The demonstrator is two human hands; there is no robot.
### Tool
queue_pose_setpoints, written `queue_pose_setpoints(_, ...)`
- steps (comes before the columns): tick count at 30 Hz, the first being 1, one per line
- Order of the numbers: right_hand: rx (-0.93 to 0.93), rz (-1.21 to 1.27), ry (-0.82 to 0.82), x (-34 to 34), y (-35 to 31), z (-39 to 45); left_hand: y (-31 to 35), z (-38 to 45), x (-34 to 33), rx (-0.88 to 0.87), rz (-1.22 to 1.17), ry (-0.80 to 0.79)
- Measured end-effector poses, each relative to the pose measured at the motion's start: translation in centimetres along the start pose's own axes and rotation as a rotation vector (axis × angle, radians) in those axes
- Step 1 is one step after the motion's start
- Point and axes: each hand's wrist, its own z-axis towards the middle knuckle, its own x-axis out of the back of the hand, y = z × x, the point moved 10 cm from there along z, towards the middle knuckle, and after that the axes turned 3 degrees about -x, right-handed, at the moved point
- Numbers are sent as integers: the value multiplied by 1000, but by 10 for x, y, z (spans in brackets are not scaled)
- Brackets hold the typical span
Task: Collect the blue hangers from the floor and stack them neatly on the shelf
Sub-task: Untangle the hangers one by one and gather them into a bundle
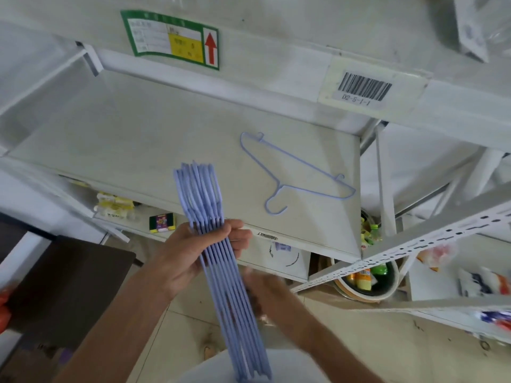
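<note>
A bundle of several blue hangers (206,194) stands edge-on in front of me, its top over the white shelf (132,139). My left hand (193,252) is wrapped around the middle of the bundle. My right hand (265,286), blurred by motion, touches the bundle's right side lower down; whether it grips is unclear. One single blue hanger (301,175) lies flat on the shelf to the right of the bundle, its hook toward the front edge.
A higher shelf beam with a green label (171,40) and a barcode sticker (365,88) crosses above. Lower shelves hold packets (116,205) and a basin of bottles (367,280). A dark box (69,288) stands at left. A perforated shelf rail (431,244) juts out at right.
</note>
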Motion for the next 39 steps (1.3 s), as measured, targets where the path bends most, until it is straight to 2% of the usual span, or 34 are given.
queue_pose_setpoints(2,16,76,54,45,-21,22,7,-1,4,-10,29,-1)
queue_pose_setpoints(6,295,-172,441,162,-89,72,8,-3,16,-2,49,12)
queue_pose_setpoints(7,309,-312,547,185,-101,88,6,-3,19,-5,49,17)
queue_pose_setpoints(9,284,-770,695,216,-118,122,0,-5,24,5,39,37)
queue_pose_setpoints(11,264,-1174,706,228,-123,159,-5,-7,31,10,15,83)
queue_pose_setpoints(13,256,-1397,679,233,-120,185,-5,-12,40,0,-7,142)
queue_pose_setpoints(18,406,-1618,597,234,-121,208,-1,-29,59,-23,-20,231)
queue_pose_setpoints(21,529,-1472,499,226,-121,195,3,-32,65,-49,-66,204)
queue_pose_setpoints(24,516,-1156,526,213,-137,169,4,-33,73,-67,-67,222)
queue_pose_setpoints(27,504,-838,446,179,-149,136,3,-33,79,-81,-141,236)
queue_pose_setpoints(31,493,-597,308,131,-159,89,24,-34,82,-146,-120,205)
queue_pose_setpoints(35,420,-538,73,82,-157,59,48,-53,87,-194,-59,231)
queue_pose_setpoints(39,409,-675,-136,33,-152,37,76,-82,85,-228,-12,210)
